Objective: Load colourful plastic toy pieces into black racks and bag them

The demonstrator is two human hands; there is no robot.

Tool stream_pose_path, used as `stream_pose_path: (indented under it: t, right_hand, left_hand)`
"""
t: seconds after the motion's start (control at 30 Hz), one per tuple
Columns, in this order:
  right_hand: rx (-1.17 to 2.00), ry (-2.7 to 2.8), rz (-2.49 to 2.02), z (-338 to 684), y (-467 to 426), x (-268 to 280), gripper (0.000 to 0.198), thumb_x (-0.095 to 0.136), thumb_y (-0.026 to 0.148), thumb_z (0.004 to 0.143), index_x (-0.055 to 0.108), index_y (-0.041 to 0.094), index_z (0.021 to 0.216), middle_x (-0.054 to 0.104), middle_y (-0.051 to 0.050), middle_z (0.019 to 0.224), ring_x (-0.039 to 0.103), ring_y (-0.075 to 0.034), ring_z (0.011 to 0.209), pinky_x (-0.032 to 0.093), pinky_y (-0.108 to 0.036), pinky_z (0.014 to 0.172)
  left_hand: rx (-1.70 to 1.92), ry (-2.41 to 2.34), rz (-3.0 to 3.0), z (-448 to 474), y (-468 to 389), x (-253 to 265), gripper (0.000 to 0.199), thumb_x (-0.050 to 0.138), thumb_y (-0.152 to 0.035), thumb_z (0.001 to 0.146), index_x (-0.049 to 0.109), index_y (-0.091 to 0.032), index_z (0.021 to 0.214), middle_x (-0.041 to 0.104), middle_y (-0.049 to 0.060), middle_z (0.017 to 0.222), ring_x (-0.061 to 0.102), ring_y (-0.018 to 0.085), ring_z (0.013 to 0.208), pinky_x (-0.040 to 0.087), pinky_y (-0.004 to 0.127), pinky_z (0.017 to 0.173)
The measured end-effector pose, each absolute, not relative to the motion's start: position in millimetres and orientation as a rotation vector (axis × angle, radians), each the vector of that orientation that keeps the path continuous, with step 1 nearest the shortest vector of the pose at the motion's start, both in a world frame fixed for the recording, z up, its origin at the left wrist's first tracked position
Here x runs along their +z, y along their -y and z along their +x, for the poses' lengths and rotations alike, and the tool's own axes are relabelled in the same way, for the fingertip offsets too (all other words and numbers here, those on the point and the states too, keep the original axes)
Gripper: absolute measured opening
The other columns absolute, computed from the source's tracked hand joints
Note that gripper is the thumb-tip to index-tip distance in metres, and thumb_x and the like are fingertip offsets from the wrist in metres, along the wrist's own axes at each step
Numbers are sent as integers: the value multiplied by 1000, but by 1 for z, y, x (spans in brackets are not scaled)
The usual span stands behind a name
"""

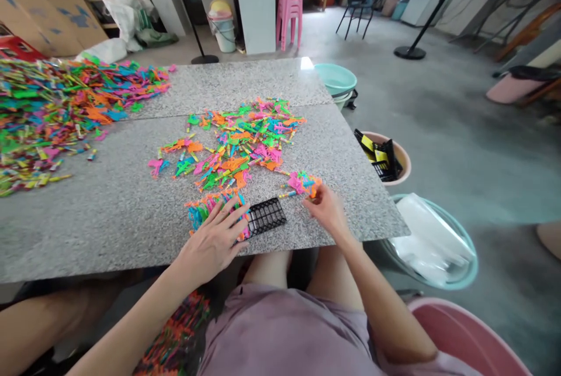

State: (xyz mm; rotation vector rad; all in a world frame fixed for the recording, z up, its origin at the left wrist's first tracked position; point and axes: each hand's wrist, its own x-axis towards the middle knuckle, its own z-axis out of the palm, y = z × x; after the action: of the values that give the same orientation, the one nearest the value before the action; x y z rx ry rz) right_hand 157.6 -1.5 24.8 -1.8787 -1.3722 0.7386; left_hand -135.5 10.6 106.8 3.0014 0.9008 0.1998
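Note:
A black plastic rack (267, 216) with a grid of slots lies near the table's front edge. Its left part is filled with a row of colourful gun-shaped plastic toys (197, 212). My left hand (219, 230) rests over that row, fingers stretched out and spread, touching the toys. To the right of the rack, my right hand (326, 206) pinches a small bunch of toys (302, 183) in pink, blue and orange. How many it grips is hidden by the fingers. Behind both hands lies a loose pile of the same toys (245, 139).
A bigger heap of toys (65, 107) covers the left of the speckled stone table (144, 212). Beyond the right edge stand a basin with black racks (385, 157), a basin with clear plastic bags (432, 241) and a pink tub (464, 329). Another person's leg (56, 317) shows at lower left.

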Motion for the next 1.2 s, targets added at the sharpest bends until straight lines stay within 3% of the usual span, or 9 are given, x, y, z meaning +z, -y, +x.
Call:
stream_pose_path:
  t: [0.1,0.23,0.43,0.6,0.8,1.03,1.2]
  right_hand:
    - [1161,1324,-1534,106,11,18,33,57,21,80,46,21,111,69,-2,91,66,-14,62,53,-26,57]
    - [1295,1332,-1383,56,16,9,24,53,20,84,46,20,107,70,-2,89,69,-14,70,55,-25,64]
    - [964,1748,-1720,52,4,21,9,60,22,78,58,19,86,68,-1,74,67,-17,71,46,-24,67]
    - [840,1951,-1800,54,7,27,13,60,24,77,60,20,90,68,-1,74,65,-18,69,39,-22,60]
    - [802,2036,-1798,54,1,27,12,62,23,76,63,21,89,69,-1,78,64,-17,71,40,-22,62]
    - [818,2241,-1722,46,-13,39,24,65,25,76,64,17,98,74,-10,89,69,-24,82,43,-26,65]
    - [767,2261,-1778,40,-4,43,34,58,19,82,57,11,115,73,-15,96,71,-28,87,48,-31,70]
  left_hand:
    - [202,-929,2989,-132,-10,108,24,55,-22,93,61,-15,114,55,13,137,35,34,142,38,54,115]
    - [209,-914,2976,-130,-9,110,22,52,-18,93,60,-14,114,54,15,135,34,34,143,41,52,113]
    - [226,-923,2948,-129,-9,112,21,53,-18,93,60,-15,112,54,15,134,28,34,146,39,52,115]
    - [248,-956,2917,-129,-9,110,25,51,-18,93,58,-14,116,54,16,133,29,34,146,41,51,114]
    - [253,-937,2900,-130,-10,108,27,55,-19,90,58,-13,117,54,17,134,26,35,147,39,51,115]
    - [303,-960,2883,-130,-10,106,28,54,-22,92,56,-14,119,56,16,133,28,33,147,40,48,115]
    - [295,-1004,2833,-131,-9,108,54,53,-28,94,36,-17,144,51,14,142,31,31,146,41,49,112]
